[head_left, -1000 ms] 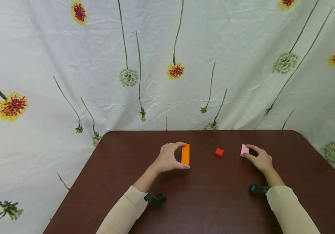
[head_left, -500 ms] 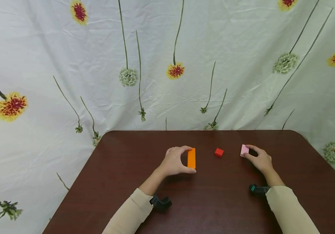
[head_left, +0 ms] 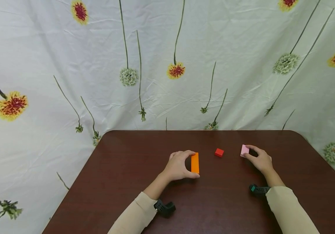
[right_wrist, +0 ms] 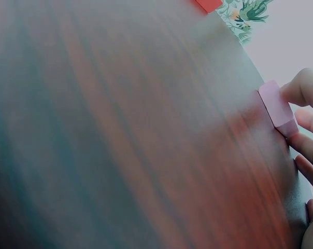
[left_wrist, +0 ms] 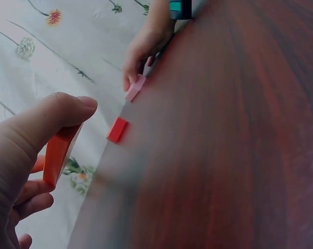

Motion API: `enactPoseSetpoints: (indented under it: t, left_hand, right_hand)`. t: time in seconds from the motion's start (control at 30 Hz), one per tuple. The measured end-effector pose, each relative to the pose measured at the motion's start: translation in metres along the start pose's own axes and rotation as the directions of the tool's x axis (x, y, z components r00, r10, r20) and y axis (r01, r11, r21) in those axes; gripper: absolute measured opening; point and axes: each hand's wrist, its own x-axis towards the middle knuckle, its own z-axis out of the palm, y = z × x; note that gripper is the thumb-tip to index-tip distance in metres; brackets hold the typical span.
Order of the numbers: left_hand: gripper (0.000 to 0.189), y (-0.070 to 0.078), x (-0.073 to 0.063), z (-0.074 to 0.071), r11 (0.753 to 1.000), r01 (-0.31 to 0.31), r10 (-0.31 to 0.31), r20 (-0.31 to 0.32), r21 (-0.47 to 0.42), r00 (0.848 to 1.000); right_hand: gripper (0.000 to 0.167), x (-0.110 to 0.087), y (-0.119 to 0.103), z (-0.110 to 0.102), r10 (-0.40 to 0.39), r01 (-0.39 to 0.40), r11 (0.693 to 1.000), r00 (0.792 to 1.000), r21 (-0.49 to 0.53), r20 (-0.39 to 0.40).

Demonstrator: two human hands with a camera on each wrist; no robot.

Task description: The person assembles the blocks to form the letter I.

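Observation:
Between thumb and fingertips, my left hand pinches a long orange block by its two ends. In the left wrist view the orange block shows raised above the tabletop. Over to the right, my right hand has thumb and fingers on a small pink block that rests on the table. The right wrist view shows the pink block gripped along its side. A small red block lies on the table between the two hands, touched by neither.
A dark brown wooden table with rounded far corners carries the blocks. Behind it hangs a pale cloth printed with flowers. Each wrist wears a black strap with a camera, such as the left wrist camera.
My left hand has moved right and toward me with the orange block in its pinch. The right hand, the pink block and the red block have stayed put.

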Motion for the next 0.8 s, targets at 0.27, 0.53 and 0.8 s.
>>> enactPoseSetpoints:
  t: [0.27,0.53,0.8]
  left_hand:
    - [0.081,-0.002,-0.006,0.01,1.0,0.009,-0.009,0.018,0.007,1.0]
    - [0.082,-0.002,-0.01,0.015,1.0,0.001,-0.001,0.023,0.024,1.0]
    - [0.082,-0.005,-0.012,0.019,1.0,0.006,-0.006,0.002,0.031,1.0]
  right_hand:
    - [0.053,0.0,0.001,0.0,-0.005,0.006,1.0,1.0,0.008,-0.007]
    - [0.055,0.0,-0.001,0.0,0.003,-0.003,1.0,1.0,0.011,-0.001]
    - [0.054,0.0,0.001,0.001,-0.003,0.003,1.0,1.0,0.01,-0.004]
